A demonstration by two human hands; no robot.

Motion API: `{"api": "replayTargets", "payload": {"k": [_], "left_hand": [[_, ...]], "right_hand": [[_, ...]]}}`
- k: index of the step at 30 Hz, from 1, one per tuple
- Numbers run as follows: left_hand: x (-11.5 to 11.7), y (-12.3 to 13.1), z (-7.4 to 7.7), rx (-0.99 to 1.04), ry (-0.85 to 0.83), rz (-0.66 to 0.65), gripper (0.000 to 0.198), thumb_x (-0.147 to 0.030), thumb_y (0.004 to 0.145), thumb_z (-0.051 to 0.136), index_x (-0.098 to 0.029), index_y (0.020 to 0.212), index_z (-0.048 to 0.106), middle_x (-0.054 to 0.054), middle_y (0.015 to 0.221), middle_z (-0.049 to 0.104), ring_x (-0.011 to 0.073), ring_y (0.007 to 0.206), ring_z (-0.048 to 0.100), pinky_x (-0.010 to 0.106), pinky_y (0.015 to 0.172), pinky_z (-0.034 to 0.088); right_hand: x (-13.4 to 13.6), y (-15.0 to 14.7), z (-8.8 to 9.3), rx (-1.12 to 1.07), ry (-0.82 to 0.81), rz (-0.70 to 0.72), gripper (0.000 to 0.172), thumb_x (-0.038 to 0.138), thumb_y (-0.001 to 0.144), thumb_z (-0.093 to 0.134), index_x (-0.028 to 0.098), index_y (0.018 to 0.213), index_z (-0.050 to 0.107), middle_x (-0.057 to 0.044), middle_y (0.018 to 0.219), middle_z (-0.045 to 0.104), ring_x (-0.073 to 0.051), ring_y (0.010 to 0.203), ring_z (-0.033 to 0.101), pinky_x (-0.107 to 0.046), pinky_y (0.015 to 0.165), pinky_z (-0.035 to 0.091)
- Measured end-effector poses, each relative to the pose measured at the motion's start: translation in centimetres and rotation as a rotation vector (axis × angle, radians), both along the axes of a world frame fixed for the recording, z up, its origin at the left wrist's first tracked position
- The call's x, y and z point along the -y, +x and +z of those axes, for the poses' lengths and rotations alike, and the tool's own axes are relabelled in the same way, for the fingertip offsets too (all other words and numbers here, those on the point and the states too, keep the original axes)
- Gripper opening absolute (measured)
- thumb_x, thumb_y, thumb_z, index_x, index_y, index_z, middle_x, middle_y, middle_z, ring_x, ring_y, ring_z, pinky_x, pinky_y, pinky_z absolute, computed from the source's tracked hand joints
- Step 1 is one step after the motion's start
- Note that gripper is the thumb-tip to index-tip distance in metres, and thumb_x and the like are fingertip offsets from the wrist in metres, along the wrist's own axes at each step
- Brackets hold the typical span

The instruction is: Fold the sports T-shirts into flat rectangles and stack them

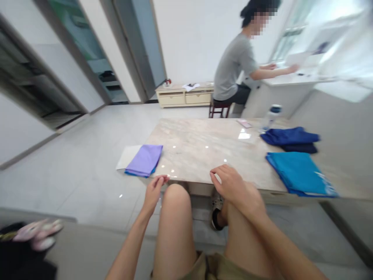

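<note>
My left hand is beside my left knee, at the near edge of the marble-topped table. Its fingers and thumb are drawn together, and I see nothing held in them. Just beyond it lies a folded purple cloth on a blue one, overlapping a white sheet at the table's left end. Over my right knee rests my right hand, empty, fingers loosely bent and thumb apart. Farther right is a folded turquoise cloth with white print at one corner.
Dark blue folded cloth and a bottle with a dark cap stand toward the table's right side, near a small pink item. Behind, a person in a grey shirt sits at a white desk. A low cabinet lines the wall.
</note>
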State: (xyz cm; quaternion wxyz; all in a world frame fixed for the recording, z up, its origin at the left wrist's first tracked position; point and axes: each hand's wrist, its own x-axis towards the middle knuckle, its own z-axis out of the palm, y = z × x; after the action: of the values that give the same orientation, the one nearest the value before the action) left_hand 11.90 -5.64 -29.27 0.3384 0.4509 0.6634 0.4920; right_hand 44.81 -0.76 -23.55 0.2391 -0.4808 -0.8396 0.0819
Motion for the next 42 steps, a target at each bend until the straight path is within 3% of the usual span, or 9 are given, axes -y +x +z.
{"api": "replayTargets", "payload": {"k": [2, 4, 7, 11, 20, 25, 31, 37, 42], "left_hand": [[-0.6, 1.4, 1.9, 0.04, 0.002, -0.117, 0.06, -0.074, 0.093, 0.059, -0.021, 0.116, 0.079, 0.014, 0.123, 0.082, 0.0326, 0.12, 0.077, 0.048, 0.112, 0.058], [-1.3, 1.6, 2.6, -0.183, -0.087, -0.283, 0.057, -0.075, 0.085, 0.068, -0.025, 0.108, 0.083, 0.01, 0.122, 0.084, 0.0362, 0.125, 0.075, 0.051, 0.119, 0.054], [-2.5, 1.0, 1.9, -0.417, -0.177, -0.326, 0.059, -0.081, 0.082, 0.06, -0.031, 0.097, 0.087, 0.006, 0.116, 0.086, 0.0428, 0.126, 0.074, 0.059, 0.122, 0.05], [-1.9, 1.9, 0.9, -0.53, -0.14, -0.304, 0.055, -0.075, 0.087, 0.051, -0.036, 0.102, 0.087, 0.002, 0.12, 0.085, 0.0418, 0.126, 0.074, 0.058, 0.117, 0.055], [-1.9, 11.7, 1.9, -0.557, 0.005, -0.438, 0.046, -0.052, 0.096, 0.046, -0.025, 0.104, 0.082, 0.011, 0.116, 0.084, 0.0346, 0.115, 0.076, 0.048, 0.107, 0.058], [-1.1, 14.9, 3.0, -0.822, 0.012, -0.451, 0.043, -0.04, 0.104, 0.039, -0.023, 0.102, 0.078, 0.014, 0.112, 0.082, 0.0347, 0.113, 0.074, 0.047, 0.104, 0.055], [0.7, 13.3, 3.2, -0.974, 0.136, -0.332, 0.048, -0.036, 0.106, 0.035, -0.019, 0.114, 0.079, 0.017, 0.125, 0.08, 0.0364, 0.123, 0.069, 0.05, 0.114, 0.052], [0.7, 9.4, 2.6, -0.861, 0.132, -0.278, 0.055, -0.046, 0.104, 0.035, -0.017, 0.119, 0.079, 0.017, 0.13, 0.079, 0.036, 0.127, 0.069, 0.053, 0.121, 0.049], [0.2, 9.7, 2.0, -0.754, 0.119, -0.279, 0.056, -0.049, 0.101, 0.037, -0.018, 0.12, 0.079, 0.016, 0.128, 0.08, 0.0351, 0.127, 0.071, 0.053, 0.12, 0.051]], "right_hand": [[1.8, 2.6, -0.4, 0.056, -0.046, -0.159, 0.026, 0.025, 0.109, 0.053, 0.02, 0.109, 0.078, -0.013, 0.115, 0.079, -0.031, 0.115, 0.068, -0.043, 0.105, 0.051], [3.3, 4.4, -1.0, 0.05, -0.106, -0.301, 0.025, 0.024, 0.109, 0.053, 0.018, 0.112, 0.077, -0.013, 0.118, 0.078, -0.029, 0.117, 0.067, -0.042, 0.107, 0.051], [4.8, 5.1, -1.8, 0.014, -0.089, -0.367, 0.025, 0.027, 0.108, 0.055, 0.018, 0.12, 0.075, -0.012, 0.128, 0.075, -0.028, 0.126, 0.063, -0.042, 0.116, 0.047], [4.7, 4.2, -1.5, 0.044, -0.166, -0.421, 0.026, 0.029, 0.106, 0.054, 0.018, 0.111, 0.077, -0.012, 0.12, 0.077, -0.028, 0.122, 0.066, -0.042, 0.112, 0.05], [0.2, 3.5, 1.1, 0.283, -0.454, -0.265, 0.043, 0.038, 0.102, 0.053, 0.014, 0.11, 0.088, -0.02, 0.118, 0.083, -0.033, 0.114, 0.078, -0.038, 0.094, 0.058], [1.0, 2.9, 1.3, 0.343, -0.361, -0.241, 0.045, 0.036, 0.101, 0.055, 0.007, 0.117, 0.086, -0.025, 0.122, 0.081, -0.035, 0.116, 0.078, -0.04, 0.097, 0.058], [2.4, 3.7, 0.4, 0.281, -0.216, -0.273, 0.042, 0.032, 0.104, 0.052, 0.01, 0.113, 0.087, -0.021, 0.118, 0.082, -0.032, 0.116, 0.076, -0.038, 0.102, 0.053], [1.2, 5.1, 0.2, 0.125, -0.34, -0.335, 0.037, 0.032, 0.103, 0.054, 0.018, 0.11, 0.088, -0.014, 0.118, 0.084, -0.029, 0.114, 0.076, -0.034, 0.098, 0.053], [0.3, 5.3, -1.4, -0.273, -0.448, -0.127, 0.039, 0.021, 0.105, 0.047, 0.018, 0.114, 0.085, -0.007, 0.122, 0.084, -0.02, 0.119, 0.075, -0.026, 0.105, 0.052]]}}
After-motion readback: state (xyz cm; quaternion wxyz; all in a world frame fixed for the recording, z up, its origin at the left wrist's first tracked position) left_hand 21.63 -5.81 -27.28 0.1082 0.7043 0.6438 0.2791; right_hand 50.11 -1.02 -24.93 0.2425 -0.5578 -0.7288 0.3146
